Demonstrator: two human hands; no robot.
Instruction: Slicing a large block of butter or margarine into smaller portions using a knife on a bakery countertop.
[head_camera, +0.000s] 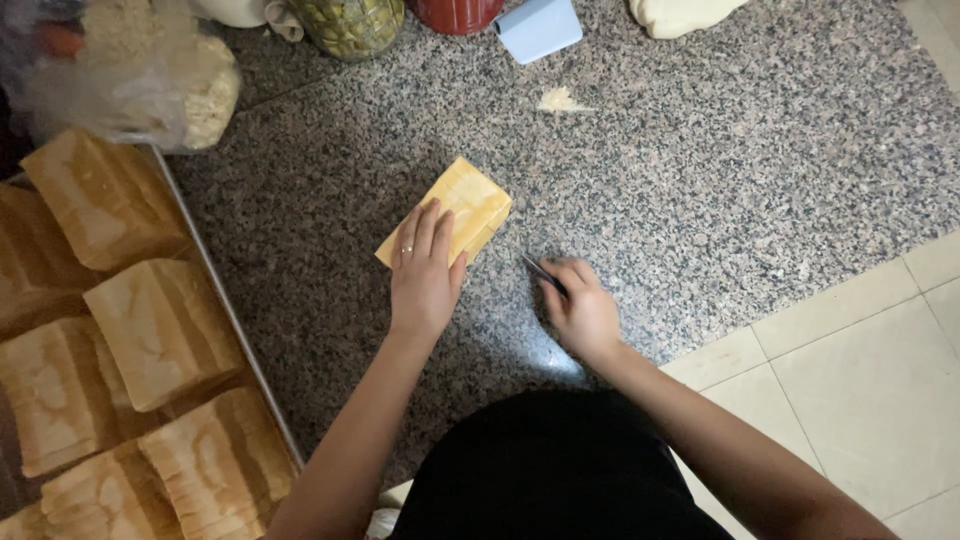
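Counted on the granite counter: one yellow block (447, 213) at centre, one small knife (541, 271) at four o'clock of it, seven bread loaves (163, 330) on one tray (222, 300) at nine o'clock, and one jar (350, 25), one blue scraper (538, 27) at twelve.

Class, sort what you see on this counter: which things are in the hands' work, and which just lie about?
In hand:
yellow block, under the left hand
thin dark tool, in the right hand

Lying about:
bread loaves on the tray
blue scraper
jar
bag
dough
scrap
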